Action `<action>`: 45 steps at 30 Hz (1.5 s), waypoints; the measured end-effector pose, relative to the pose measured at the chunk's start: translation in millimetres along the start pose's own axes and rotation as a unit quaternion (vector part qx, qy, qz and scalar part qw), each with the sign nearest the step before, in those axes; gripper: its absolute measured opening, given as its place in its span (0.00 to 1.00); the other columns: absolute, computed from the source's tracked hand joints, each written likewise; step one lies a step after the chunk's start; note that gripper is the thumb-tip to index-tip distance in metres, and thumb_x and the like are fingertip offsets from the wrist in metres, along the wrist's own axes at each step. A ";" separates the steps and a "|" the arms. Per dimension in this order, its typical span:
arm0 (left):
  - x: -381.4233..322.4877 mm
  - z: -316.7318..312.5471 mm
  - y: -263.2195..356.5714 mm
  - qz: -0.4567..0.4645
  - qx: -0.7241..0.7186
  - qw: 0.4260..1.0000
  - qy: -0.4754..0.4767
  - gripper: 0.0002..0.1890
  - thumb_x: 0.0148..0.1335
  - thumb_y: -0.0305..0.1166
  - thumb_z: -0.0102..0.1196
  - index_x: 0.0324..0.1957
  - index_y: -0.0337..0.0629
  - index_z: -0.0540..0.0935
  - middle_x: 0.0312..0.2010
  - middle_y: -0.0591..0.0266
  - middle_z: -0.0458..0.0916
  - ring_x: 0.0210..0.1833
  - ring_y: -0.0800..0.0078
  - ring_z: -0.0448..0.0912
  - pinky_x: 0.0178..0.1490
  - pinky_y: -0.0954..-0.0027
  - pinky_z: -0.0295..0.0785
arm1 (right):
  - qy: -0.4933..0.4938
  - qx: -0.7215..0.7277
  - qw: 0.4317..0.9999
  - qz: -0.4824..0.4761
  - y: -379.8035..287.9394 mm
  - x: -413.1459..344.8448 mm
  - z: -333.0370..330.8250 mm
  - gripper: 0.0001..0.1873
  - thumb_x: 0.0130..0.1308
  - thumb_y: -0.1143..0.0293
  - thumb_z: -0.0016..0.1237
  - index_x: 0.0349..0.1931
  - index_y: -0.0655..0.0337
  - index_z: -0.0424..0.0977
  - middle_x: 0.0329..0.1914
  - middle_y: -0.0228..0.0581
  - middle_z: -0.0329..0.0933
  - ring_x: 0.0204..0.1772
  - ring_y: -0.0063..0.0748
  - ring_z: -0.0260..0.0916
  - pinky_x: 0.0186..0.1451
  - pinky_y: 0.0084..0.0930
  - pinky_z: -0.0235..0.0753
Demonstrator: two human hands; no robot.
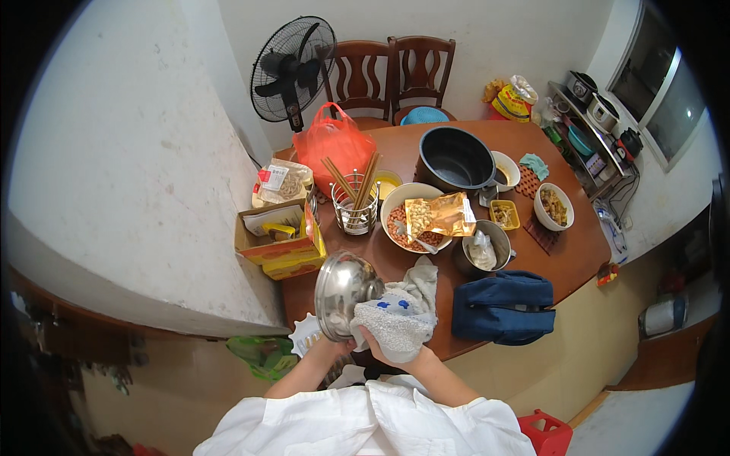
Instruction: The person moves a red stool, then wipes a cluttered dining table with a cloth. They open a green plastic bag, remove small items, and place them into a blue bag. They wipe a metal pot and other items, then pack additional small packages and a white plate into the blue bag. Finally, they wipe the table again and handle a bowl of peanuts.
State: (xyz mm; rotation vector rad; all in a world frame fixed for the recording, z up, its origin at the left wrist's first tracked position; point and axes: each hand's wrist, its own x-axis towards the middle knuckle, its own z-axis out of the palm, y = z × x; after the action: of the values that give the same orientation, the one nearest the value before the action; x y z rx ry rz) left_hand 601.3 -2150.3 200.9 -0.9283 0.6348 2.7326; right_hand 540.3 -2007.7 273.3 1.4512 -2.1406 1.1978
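Note:
My left hand point(341, 346) grips the lower rim of a shiny round stainless-steel vessel point(342, 293), a bowl or a lid, tilted on its side above the table's near edge. My right hand point(393, 354) holds a pale terry towel point(399, 325) with blue spots. The towel hangs over most of that hand and reaches the raised round part of the vessel. Most of my left fingers are hidden behind the metal. Just past the towel stands a white bowl of peanuts point(393, 196), with a spoon point(423, 244) and a gold food packet point(450, 214) on top.
On the wooden table point(356, 256) stand a black pot point(456, 159), a steel mug point(502, 251), a chopstick holder point(355, 214), a cardboard box point(285, 242), a red plastic bag point(336, 142) and a food bowl point(554, 206). A blue fabric bag point(502, 310) lies at the near right edge.

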 end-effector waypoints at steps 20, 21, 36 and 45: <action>-3.3 -4.6 3.5 0.379 0.512 0.762 -0.115 0.31 0.63 0.53 0.44 0.64 0.47 0.63 0.62 0.60 0.66 0.62 0.66 0.66 0.62 0.65 0.64 | 0.109 0.401 0.814 0.406 8.0 -0.9 -18.2 0.12 0.71 0.65 0.40 0.40 0.64 0.73 0.38 0.33 0.74 0.42 0.28 0.69 0.47 0.28 0.67; 2.8 -8.2 4.5 0.455 0.688 0.564 -0.025 0.33 0.60 0.57 0.44 0.62 0.49 0.66 0.60 0.59 0.68 0.60 0.66 0.67 0.58 0.63 0.67 | 0.116 0.423 0.805 0.398 3.2 -6.3 -15.8 0.13 0.71 0.64 0.40 0.42 0.65 0.73 0.40 0.33 0.74 0.45 0.27 0.69 0.48 0.26 0.67; 22.9 24.1 -4.4 0.209 0.047 0.968 -0.133 0.30 0.61 0.53 0.47 0.59 0.45 0.69 0.56 0.60 0.71 0.55 0.68 0.72 0.57 0.66 0.69 | 0.081 0.040 0.991 0.096 -20.3 15.8 -18.4 0.22 0.68 0.63 0.42 0.57 0.69 0.64 0.55 0.53 0.66 0.57 0.55 0.62 0.60 0.41 0.60; 21.9 9.9 -9.8 0.362 0.278 0.886 -0.080 0.18 0.62 0.28 0.50 0.55 0.41 0.70 0.45 0.66 0.76 0.44 0.77 0.76 0.47 0.74 0.73 | 0.016 0.253 0.934 0.251 6.3 27.8 -38.4 0.22 0.73 0.57 0.34 0.52 0.69 0.68 0.47 0.46 0.73 0.50 0.44 0.69 0.56 0.31 0.64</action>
State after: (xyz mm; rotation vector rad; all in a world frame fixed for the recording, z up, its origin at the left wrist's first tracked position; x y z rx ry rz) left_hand 581.7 -2136.3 191.1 -0.3468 1.9152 2.8307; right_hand 514.5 -1994.9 311.5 1.0445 -2.3684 2.0623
